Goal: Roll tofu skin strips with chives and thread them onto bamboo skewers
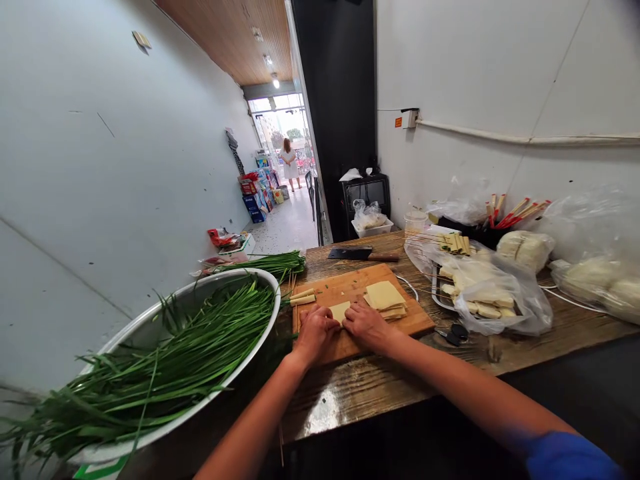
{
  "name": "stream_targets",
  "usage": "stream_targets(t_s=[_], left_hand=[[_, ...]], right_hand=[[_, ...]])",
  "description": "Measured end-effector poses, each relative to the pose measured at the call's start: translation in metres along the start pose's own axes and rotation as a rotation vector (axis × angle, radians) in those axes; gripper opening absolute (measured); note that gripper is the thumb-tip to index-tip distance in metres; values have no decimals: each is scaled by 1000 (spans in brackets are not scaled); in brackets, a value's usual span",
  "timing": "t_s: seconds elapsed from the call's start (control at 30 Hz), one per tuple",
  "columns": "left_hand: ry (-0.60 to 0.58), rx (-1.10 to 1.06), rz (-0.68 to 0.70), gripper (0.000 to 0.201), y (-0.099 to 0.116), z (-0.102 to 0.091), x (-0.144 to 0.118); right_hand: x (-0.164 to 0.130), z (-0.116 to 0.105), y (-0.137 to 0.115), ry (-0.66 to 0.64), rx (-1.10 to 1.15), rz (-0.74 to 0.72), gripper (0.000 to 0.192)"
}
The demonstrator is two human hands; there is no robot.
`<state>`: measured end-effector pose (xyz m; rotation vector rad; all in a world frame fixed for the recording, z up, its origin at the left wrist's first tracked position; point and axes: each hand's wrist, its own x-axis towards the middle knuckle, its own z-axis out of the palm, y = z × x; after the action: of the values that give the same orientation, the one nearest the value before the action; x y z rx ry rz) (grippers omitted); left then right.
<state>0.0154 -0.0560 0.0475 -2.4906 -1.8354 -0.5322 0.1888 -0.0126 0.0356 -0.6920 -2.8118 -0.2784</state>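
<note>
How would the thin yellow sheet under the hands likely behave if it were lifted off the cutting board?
The sheet looks thin and flat, so it would probably flop and feel light. Rolled pieces beside it suggest it bends without snapping. Both hands, left and right, press on it.

A pale yellow tofu sheet (341, 311) lies flat on the wooden cutting board (350, 290), pressed under the fingertips of both the left hand (314, 331) and right hand (367, 325), its far edge showing between them.

White walls (100, 167), seemingly wooden ceiling (225, 33)
</note>
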Motion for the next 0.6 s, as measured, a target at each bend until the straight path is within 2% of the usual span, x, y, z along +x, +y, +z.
stream_targets(t_s=[0.13, 0.3, 0.47, 0.6], left_hand=[[-28, 1, -10, 23, 2, 1, -4], [15, -20, -41, 19, 0, 1, -11], [13, -17, -21, 22, 0, -4, -13], [38, 38, -18, 22, 5, -7, -12]], right_hand=[[8, -2, 2, -77, 7, 15, 24], [20, -10, 10, -207, 64, 45, 24], [22, -16, 15, -252, 144, 78, 26], [19, -20, 16, -215, 254, 135, 26]])
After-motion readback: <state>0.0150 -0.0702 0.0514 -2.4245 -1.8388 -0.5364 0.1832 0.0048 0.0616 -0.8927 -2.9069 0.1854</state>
